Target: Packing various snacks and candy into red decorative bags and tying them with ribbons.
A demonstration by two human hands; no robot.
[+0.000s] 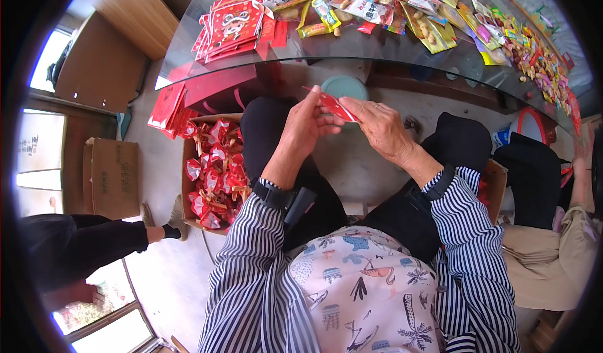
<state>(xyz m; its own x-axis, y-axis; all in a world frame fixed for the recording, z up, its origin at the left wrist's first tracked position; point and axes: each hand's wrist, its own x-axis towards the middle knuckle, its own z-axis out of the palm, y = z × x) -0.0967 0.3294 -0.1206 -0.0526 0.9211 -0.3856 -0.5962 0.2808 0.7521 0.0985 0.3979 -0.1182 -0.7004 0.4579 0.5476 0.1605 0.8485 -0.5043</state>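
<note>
Above my lap, a flat red printed paper bag (335, 107) is held between my two hands. My right hand (381, 124) pinches its right end between thumb and fingers. The thumb of my left hand (306, 124) touches the bag's left side, while that hand's other fingers are spread and curled below. A stack of red printed bags (231, 25) lies on the glass table (301, 51) before me. Wrapped sweets, snack packets (325, 14) and peanuts (426, 32) are spread to the right of the stack.
A cardboard box (188, 214) of tied red bags (219, 164) stands left of my legs, with more flat red bags (167, 110) at its far end. Beneath the table is a round green lid or stool top (344, 89). People sit or stand at both sides.
</note>
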